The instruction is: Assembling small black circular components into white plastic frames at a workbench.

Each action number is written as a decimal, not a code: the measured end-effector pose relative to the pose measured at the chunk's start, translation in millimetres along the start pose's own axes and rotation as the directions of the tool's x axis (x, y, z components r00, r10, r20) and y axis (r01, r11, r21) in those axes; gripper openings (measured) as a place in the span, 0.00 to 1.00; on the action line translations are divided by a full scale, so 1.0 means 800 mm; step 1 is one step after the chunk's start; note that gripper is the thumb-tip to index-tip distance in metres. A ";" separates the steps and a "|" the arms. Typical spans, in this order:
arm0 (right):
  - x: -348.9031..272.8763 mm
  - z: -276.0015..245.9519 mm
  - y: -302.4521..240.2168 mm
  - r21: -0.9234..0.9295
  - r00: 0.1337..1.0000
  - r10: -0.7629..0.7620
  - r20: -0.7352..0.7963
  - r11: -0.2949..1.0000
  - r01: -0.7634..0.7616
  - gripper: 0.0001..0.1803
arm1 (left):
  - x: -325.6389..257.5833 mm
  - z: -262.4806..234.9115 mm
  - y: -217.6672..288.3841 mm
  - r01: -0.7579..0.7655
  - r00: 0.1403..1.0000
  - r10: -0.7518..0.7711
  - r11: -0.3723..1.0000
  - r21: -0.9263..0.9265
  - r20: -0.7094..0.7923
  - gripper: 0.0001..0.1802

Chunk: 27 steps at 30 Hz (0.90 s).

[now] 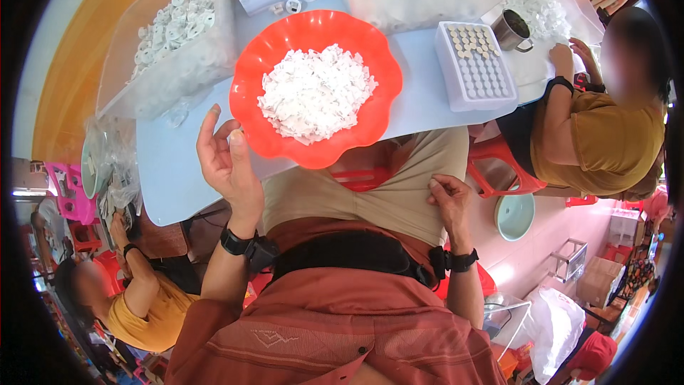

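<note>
A red bowl (246, 110) with a wavy rim stands in front of me at the table's near edge. It holds a heap of small white plastic pieces (317, 93). My left hand (229, 160) is raised beside the bowl's left rim, its fingers apart and nothing seen in them. The thumb lies close to the rim; whether it touches I cannot tell. Over my right thigh rests my right hand (452, 198), its fingers curled loosely inward. I see nothing in it.
Clear bins (182, 71) (427, 11) of white parts stand at the back. On the right, a white tray block (476, 96) carries cream round pieces beside a metal mug (509, 31). People in yellow work at the right (595, 128) and lower left (146, 299). A red stool (502, 164) stands right.
</note>
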State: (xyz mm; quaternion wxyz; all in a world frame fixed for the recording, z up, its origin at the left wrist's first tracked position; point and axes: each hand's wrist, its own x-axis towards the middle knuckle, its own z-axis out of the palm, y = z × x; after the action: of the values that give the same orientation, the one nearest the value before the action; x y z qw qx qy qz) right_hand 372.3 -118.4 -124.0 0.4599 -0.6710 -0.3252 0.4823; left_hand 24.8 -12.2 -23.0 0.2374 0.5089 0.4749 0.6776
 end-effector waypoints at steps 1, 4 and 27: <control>-0.001 0.000 -0.001 0.009 1.000 0.002 -0.003 1.000 -0.002 0.13 | 0.000 -0.001 0.000 0.001 1.000 -0.001 1.000 0.005 -0.011 0.26; -0.003 0.001 -0.006 0.027 1.000 -0.020 0.000 0.999 0.020 0.13 | -0.001 -0.003 -0.003 -0.018 1.000 0.018 1.000 -0.012 -0.019 0.25; 0.001 0.002 0.001 -0.024 1.000 -0.006 -0.009 1.000 0.006 0.14 | -0.002 -0.002 -0.003 0.004 1.000 -0.005 0.999 -0.039 -0.023 0.26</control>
State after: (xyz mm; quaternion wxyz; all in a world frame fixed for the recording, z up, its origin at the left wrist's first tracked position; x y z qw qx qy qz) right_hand 371.1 -117.7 -125.5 0.4549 -0.6776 -0.3308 0.4738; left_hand 23.7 -12.7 -25.7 0.2435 0.4953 0.4654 0.6919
